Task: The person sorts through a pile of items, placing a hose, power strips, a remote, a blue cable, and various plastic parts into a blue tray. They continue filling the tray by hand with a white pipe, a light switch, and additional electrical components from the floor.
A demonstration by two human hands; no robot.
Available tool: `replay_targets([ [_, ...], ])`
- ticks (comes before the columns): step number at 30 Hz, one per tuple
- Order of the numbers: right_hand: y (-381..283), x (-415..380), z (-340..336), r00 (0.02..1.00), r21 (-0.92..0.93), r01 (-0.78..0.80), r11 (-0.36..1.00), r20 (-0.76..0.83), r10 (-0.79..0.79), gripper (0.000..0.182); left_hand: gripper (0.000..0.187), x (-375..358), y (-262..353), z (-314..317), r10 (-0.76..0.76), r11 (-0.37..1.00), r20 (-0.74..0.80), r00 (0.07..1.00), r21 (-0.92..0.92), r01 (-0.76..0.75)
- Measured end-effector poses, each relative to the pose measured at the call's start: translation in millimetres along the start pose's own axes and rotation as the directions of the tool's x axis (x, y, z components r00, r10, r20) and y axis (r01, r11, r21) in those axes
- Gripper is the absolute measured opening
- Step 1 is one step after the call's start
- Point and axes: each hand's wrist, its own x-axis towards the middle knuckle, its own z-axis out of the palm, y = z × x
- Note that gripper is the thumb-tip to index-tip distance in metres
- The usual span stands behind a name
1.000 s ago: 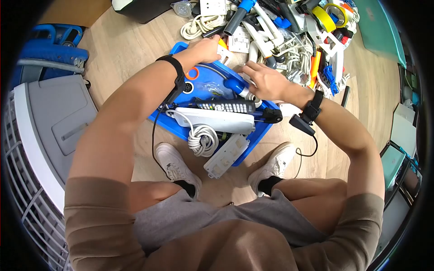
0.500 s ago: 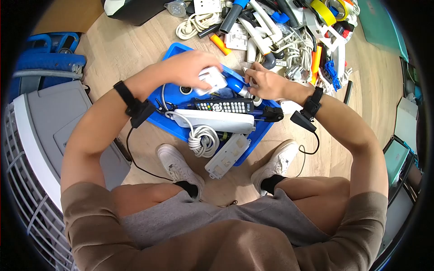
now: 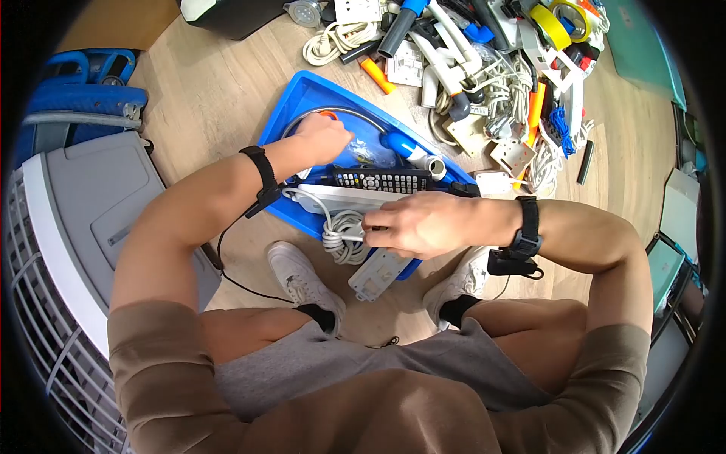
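My left hand (image 3: 325, 141) is closed inside the blue tray (image 3: 278, 102), near a grey cable with an orange part; what its fingers hold is hidden. My right hand (image 3: 425, 225) is curled over the tray's near side, by the coiled white cable (image 3: 344, 246) and above a white power strip (image 3: 378, 274) that sticks out over the rim. Its pinched fingers hide what they grip. Between the hands lie a black remote control (image 3: 382, 180), a long white bar-shaped case (image 3: 340, 198) and a blue-and-white tube (image 3: 408, 149). A clear plastic bag (image 3: 372, 153) rests on the tray floor.
A heap of cables, pipes and sockets, with a yellow tape roll (image 3: 550, 27), covers the floor beyond the tray. A grey plastic box (image 3: 106, 189) stands at the left. My white shoes (image 3: 299, 276) flank the tray's near end.
My left hand has moved down into the tray, and the white socket-like piece it held no longer shows. My right hand has come from the far rim to the near side. Sockets now show beside the heap.
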Motion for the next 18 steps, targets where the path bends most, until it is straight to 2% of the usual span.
replay_targets([
  [1,6,-1,5,0.994,-0.044,0.080,0.996,-0.066,-0.083,0.037,0.038,-2,-2,1,-0.001,1.000,-0.001,1.000,0.000,0.001],
  [2,14,-5,9,0.978,-0.094,0.154,0.984,-0.128,-0.165,0.038,0.033,-6,-7,2,0.001,1.000,-0.120,0.993,-0.029,-0.005],
  [3,14,-12,-1,0.994,-0.163,0.072,0.984,-0.068,-0.084,0.037,0.028,-12,-10,0,0.004,0.998,-0.236,0.972,-0.058,-0.018],
  [4,23,-20,-3,0.976,-0.143,0.061,0.988,-0.200,-0.089,0.036,0.028,-21,-14,-6,0.010,0.998,-0.237,0.971,-0.057,-0.024],
  [6,40,-42,-13,0.984,-0.192,-0.154,0.969,-0.114,0.134,0.037,0.019,-42,-28,-19,0.101,0.902,-0.526,0.845,-0.310,-0.301],
  [7,48,-53,-14,0.956,-0.225,-0.230,0.947,-0.235,0.177,0.039,0.019,-50,-39,-22,0.105,0.901,-0.526,0.844,-0.309,-0.304],
  [8,58,-64,-15,0.912,-0.251,-0.307,0.918,-0.352,0.209,0.041,0.015,-57,-53,-24,-0.015,0.792,-0.533,0.846,-0.523,-0.315],
  [9,74,-77,-13,0.872,-0.335,-0.422,0.843,-0.405,0.275,0.041,0.013,-64,-69,-22,-0.133,0.634,-0.510,0.850,-0.703,-0.323],
  [11,95,-98,-15,0.757,-0.408,-0.629,0.662,-0.516,0.401,0.044,0.013,-72,-107,-3,-0.374,0.582,-0.606,0.702,-0.743,-0.331],
  [12,99,-105,-18,0.682,-0.402,-0.718,0.567,-0.569,0.460,0.048,0.015,-79,-134,8,-0.496,0.630,-0.579,0.648,-0.753,-0.191],
  [13,102,-110,-25,0.641,-0.420,-0.767,0.485,-0.548,0.538,0.055,0.018,-87,-162,20,-0.605,0.652,-0.555,0.571,-0.757,-0.045],
  [15,117,-114,-26,0.601,-0.455,-0.800,0.393,-0.606,0.522,0.060,0.025,-106,-212,42,-0.763,0.584,-0.345,0.546,-0.729,0.356],
  [16,121,-112,-28,0.583,-0.454,-0.813,0.366,-0.625,0.520,0.063,0.025,-114,-226,54,-0.764,0.585,-0.352,0.541,-0.732,0.350],
  [18,128,-99,-32,0.539,-0.463,-0.841,0.280,-0.676,0.502,0.070,0.040,-127,-239,69,-0.841,0.516,-0.112,0.530,-0.460,0.722],
])
